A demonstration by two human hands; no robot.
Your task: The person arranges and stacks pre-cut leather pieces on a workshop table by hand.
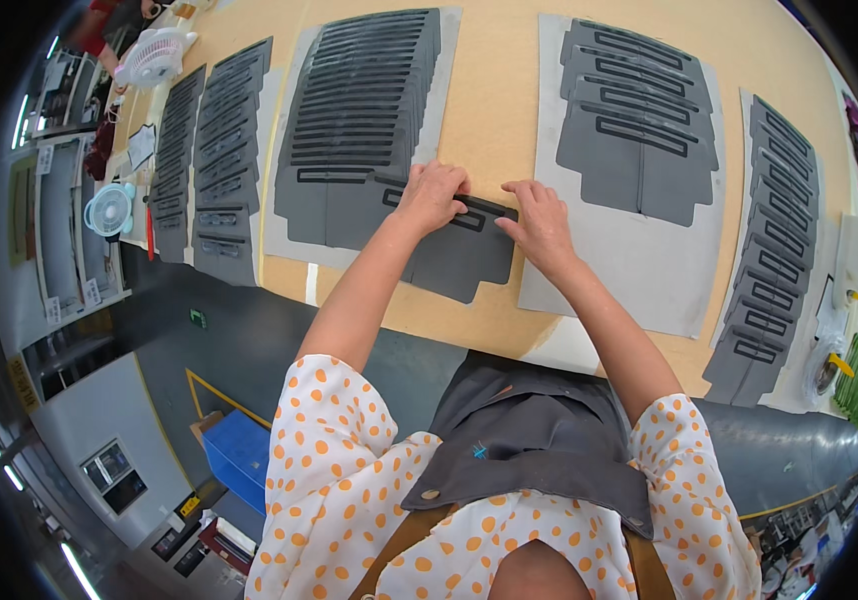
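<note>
A dark grey sheet panel (459, 262) with notched lower corners, a black strip along its upper edge and black-outlined slots lies before me. My left hand (433, 196) pinches this upper edge near its middle, covering part of the strip and a slot. At the panel's upper right corner is my right hand (545, 229), thumb and forefinger apart, the thumb at the panel's edge. The panel's left side overlaps a fanned row of similar grey panels (354, 202), laid on a pale backing sheet (279, 225).
On the tan worktable (493, 90), more overlapping panels (616, 176) rest on a light grey sheet (616, 270). Further rows stand at far left (226, 165) and far right (755, 315). Two small fans (155, 56) (110, 210) occupy the left end, where another person (103, 49) is partly visible.
</note>
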